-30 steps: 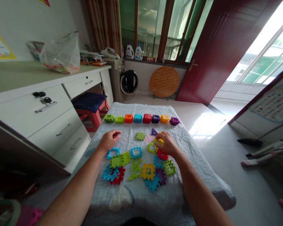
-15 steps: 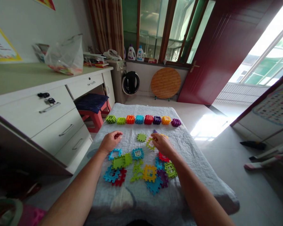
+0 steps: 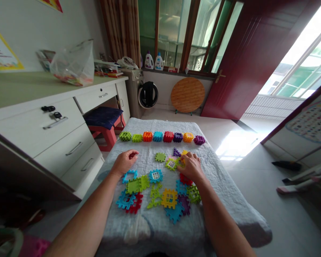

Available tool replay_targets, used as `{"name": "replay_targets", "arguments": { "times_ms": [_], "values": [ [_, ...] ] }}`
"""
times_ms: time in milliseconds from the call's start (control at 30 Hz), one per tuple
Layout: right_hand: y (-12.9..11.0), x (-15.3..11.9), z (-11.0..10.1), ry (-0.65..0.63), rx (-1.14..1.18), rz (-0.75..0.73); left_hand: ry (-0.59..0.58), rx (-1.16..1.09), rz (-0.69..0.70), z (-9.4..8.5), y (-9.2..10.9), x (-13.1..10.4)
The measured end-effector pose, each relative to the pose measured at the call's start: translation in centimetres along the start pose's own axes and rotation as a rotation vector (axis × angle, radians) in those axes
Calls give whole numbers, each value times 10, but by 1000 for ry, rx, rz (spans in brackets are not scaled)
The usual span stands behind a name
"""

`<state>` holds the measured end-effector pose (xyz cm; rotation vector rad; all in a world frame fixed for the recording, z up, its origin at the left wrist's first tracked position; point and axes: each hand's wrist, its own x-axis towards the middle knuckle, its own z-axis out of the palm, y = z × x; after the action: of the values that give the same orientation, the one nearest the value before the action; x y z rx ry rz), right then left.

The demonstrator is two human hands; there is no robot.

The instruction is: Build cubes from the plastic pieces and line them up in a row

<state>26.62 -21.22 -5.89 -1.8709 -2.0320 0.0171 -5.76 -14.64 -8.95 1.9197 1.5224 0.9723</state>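
My left hand [image 3: 126, 161] rests on the cloth with its fingers curled together and nothing visible in them. Over green and yellow pieces at centre right is my right hand [image 3: 190, 165], its fingers bent down; what they grip is hidden. Just left of it lies a green window piece [image 3: 171, 164], with a purple triangular piece [image 3: 176, 152] behind. A plain green square [image 3: 160, 157] sits between the hands. Nearer me are a blue window piece [image 3: 156, 176], a yellow window piece [image 3: 169, 198] and a green panel [image 3: 134, 185] among several others.
Several assembled cubes, such as the red one [image 3: 168, 136], form a row across the far part of the cloth-covered table [image 3: 160, 232]. A white desk [image 3: 59, 125] and a stool [image 3: 104, 117] stand left; a red door [image 3: 238, 53] is at the right.
My right hand has moved right, uncovering the green window piece and more of the purple triangle. My left hand has hardly moved.
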Motion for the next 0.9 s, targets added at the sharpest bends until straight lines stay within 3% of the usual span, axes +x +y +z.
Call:
{"name": "replay_targets", "arguments": {
  "times_ms": [233,633,900],
  "values": [
    [0,-1,2,36,-19,62,4,15,0,-1,3,-1],
    [-9,-1,7,72,-24,-27,11,18,3,-2,4,-2],
    [-6,3,-5,214,289,-6,6,42,-3,-3,7,-3]
  ]
}}
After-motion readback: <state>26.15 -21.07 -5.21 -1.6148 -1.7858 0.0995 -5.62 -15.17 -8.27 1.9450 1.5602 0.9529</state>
